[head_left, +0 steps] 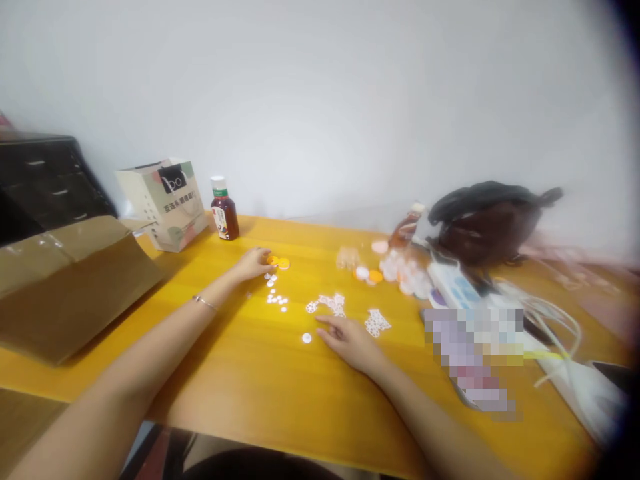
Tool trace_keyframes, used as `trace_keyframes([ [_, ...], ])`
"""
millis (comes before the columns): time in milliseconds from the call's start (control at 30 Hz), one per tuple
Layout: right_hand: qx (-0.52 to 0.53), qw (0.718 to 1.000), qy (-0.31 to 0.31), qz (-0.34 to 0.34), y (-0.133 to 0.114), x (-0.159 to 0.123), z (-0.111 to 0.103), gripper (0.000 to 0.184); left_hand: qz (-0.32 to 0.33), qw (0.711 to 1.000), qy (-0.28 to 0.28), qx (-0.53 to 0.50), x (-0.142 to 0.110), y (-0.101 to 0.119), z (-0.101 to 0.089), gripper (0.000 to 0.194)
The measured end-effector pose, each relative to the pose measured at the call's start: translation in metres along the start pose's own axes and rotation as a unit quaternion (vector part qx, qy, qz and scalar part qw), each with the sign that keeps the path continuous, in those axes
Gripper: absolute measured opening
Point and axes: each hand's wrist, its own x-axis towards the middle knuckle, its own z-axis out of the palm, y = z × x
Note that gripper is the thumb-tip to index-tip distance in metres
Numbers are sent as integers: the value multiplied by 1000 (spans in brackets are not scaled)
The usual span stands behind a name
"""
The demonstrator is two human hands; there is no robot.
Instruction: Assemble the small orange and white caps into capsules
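Tabletop of yellow-orange wood: crowded at left and right ends; bare between the forearms and at back centre, before a plain pale wall. Near edge just ahead of the lap.

Left hand: outstretched, fingers bent, tips at flat round orange discs; gripped or merely touched, cannot tell. Just nearer, scattered small white plastic pieces. Right hand: forefinger extended, thumb apart, loosely spread, nothing visibly held; between a single round white disc and a cluster of white openwork pieces.

Around, from left: large brown carton, beside the left forearm; cream printed paper bag; upright dark-red bottle with white cap; blurred heap of pale round discs; soft black-and-maroon bag; tangled white cables, hemming in the right side.
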Motion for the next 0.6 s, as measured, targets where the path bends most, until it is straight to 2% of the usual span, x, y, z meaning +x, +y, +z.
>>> trace_keyframes([
  [100, 4, 1000, 2, -3, 0, 0, 0, 34, -11, 1000, -21, 5, 6, 1, 6, 34],
  [267, 12, 1000, 3, -4, 0, -1, -1, 34, -19, 1000, -21, 9, 9, 3, 6, 29],
  [367, 15, 1000, -1, -2, -2, -1, -2, 34, -19, 1000, 3, 8, 3, 10, -2, 35],
  [433, 17, 1000, -4, -2, -2, -1, -3, 33, -5, 1000, 17, 1, -10, 23, -8, 38],
  [500, 28, 1000, -2, 0, -1, 0, -3, 33, 43, 999, -7, -20, -31, 44, -13, 38],
  [533, 35, 999, 0, 2, -1, 1, -3, 33, 111, 992, -43, -51, -44, 56, -15, 37],
  [567, 41, 999, 2, 3, 0, 1, -2, 33, 176, 976, -103, -73, -58, 68, -16, 37],
  [600, 44, 999, 3, 3, 1, 1, -2, 33, 213, 962, -147, -89, -71, 79, -17, 36],
])
